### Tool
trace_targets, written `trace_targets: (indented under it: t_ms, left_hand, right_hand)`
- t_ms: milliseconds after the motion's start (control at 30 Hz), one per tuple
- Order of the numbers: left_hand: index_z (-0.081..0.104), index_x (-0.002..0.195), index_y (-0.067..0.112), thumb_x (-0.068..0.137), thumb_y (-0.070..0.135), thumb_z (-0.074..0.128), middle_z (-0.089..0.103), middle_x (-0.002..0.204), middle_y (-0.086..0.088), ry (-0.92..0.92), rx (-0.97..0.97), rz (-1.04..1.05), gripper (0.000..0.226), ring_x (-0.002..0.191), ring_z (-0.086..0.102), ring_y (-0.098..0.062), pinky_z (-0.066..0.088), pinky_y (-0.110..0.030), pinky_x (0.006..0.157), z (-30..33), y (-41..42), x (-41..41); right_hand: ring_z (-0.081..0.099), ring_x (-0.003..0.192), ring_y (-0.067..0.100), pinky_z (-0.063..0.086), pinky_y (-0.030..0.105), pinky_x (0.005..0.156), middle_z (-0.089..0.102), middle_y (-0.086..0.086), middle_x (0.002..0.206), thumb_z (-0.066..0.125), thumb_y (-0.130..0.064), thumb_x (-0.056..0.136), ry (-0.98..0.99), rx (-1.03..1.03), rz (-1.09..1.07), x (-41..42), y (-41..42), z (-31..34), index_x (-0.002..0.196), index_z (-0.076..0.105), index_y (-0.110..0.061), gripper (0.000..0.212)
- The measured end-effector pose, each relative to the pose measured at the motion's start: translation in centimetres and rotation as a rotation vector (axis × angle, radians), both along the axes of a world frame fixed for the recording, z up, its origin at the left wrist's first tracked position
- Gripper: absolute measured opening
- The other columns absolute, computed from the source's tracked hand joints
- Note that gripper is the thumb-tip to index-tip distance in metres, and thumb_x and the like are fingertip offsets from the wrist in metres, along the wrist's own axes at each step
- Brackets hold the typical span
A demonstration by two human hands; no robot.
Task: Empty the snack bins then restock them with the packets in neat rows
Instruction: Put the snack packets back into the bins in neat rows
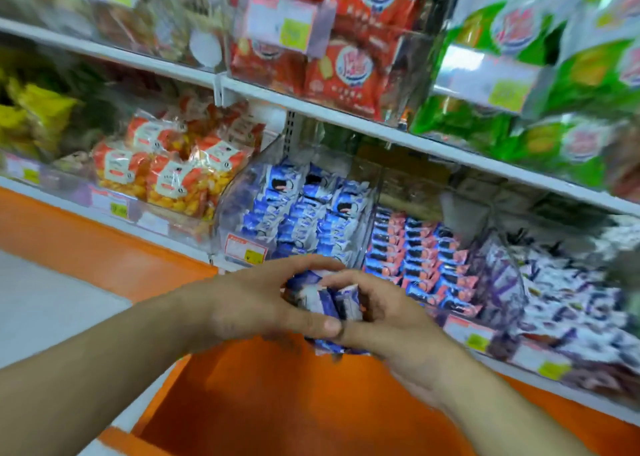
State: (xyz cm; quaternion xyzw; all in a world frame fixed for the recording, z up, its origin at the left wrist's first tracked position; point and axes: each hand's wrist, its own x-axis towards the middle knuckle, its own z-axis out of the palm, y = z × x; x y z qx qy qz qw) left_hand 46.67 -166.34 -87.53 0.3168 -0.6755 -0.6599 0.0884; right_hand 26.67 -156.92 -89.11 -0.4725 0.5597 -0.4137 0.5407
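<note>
Both hands meet in front of the lower shelf, cupped around a small bundle of blue and white snack packets (325, 299). My left hand (263, 299) wraps the bundle from the left, thumb underneath. My right hand (384, 313) closes on it from the right and below. Just behind them stands a clear plastic bin (239, 209) holding more blue and white packets (311, 209) in rows. The adjoining bin to the right holds pink and blue packets (419, 261) in neat rows.
Orange-and-white bags (169, 171) fill the bin at left, purple and white packets (561, 293) the bin at right. The upper shelf (346, 109) carries red and green packs. An orange base ledge (277, 403) runs below the bins, grey floor (41, 310) at left.
</note>
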Motion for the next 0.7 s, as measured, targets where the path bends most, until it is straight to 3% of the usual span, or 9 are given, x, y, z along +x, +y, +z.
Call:
trace_targets:
  t_ms: [133,267,367,433,500,600,700]
  left_hand:
    - [0.073,0.115,0.034,0.077,0.024,0.091,0.078,0.108,-0.007,0.047,0.010,0.194,0.043,0.097,0.076,-0.028,0.062,-0.046,0.087,0.7,1.3,-2.2]
    - [0.079,0.104,0.021,0.084,0.017,0.082,0.074,0.103,-0.021,0.095,0.137,0.494,0.021,0.075,0.069,-0.025,0.058,-0.035,0.062,1.6,1.0,-2.0]
    - [0.081,0.101,0.023,0.091,0.019,0.077,0.070,0.103,-0.014,0.103,0.180,0.593,0.012,0.072,0.066,-0.023,0.059,-0.035,0.062,2.0,0.7,-1.6]
    - [0.081,0.104,0.026,0.092,0.020,0.076,0.071,0.109,-0.009,0.110,0.178,0.578,0.015,0.082,0.069,-0.023,0.061,-0.036,0.064,1.9,0.9,-2.0]
    - [0.082,0.107,0.029,0.093,0.020,0.075,0.069,0.115,-0.004,0.112,0.160,0.543,0.018,0.099,0.071,-0.027,0.062,-0.036,0.066,1.6,1.2,-3.0]
    - [0.083,0.102,0.023,0.093,0.025,0.074,0.073,0.113,-0.008,0.110,0.150,0.509,0.013,0.100,0.074,-0.028,0.064,-0.036,0.070,1.3,1.6,-4.4]
    - [0.082,0.089,0.015,0.092,0.030,0.074,0.076,0.111,-0.016,0.123,0.204,0.517,0.017,0.100,0.076,-0.031,0.065,-0.040,0.077,0.9,1.6,-5.2]
  right_hand:
    - [0.072,0.102,0.036,0.060,0.053,0.088,0.075,0.016,0.116,0.084,-0.005,0.072,0.004,-0.046,-0.109,-1.4,0.5,0.5,0.118,0.070,-0.018,0.050]
    - [0.069,0.115,0.044,0.051,0.063,0.106,0.071,0.022,0.123,0.075,-0.003,0.073,-0.133,-0.033,-0.186,-3.7,0.4,1.7,0.123,0.072,-0.021,0.053]
    - [0.067,0.121,0.040,0.047,0.060,0.113,0.073,0.015,0.128,0.070,-0.002,0.077,-0.217,-0.024,-0.160,-4.9,0.9,2.1,0.130,0.069,-0.025,0.059]
    - [0.069,0.121,0.035,0.047,0.057,0.114,0.073,0.012,0.131,0.066,0.001,0.083,-0.251,-0.017,-0.128,-5.1,1.0,2.2,0.136,0.067,-0.027,0.060]
    - [0.069,0.123,0.028,0.048,0.053,0.114,0.071,0.005,0.135,0.069,-0.007,0.088,-0.098,-0.040,-0.124,-5.0,0.8,1.9,0.143,0.060,-0.037,0.064]
    - [0.069,0.119,0.013,0.052,0.047,0.107,0.070,-0.008,0.133,0.079,-0.030,0.089,0.298,-0.106,-0.151,-4.3,0.4,1.5,0.142,0.043,-0.056,0.068]
    - [0.070,0.093,0.002,0.055,0.029,0.082,0.074,-0.015,0.112,0.080,-0.026,0.091,0.530,-0.209,-0.211,-3.2,0.6,1.8,0.115,0.047,-0.045,0.045]
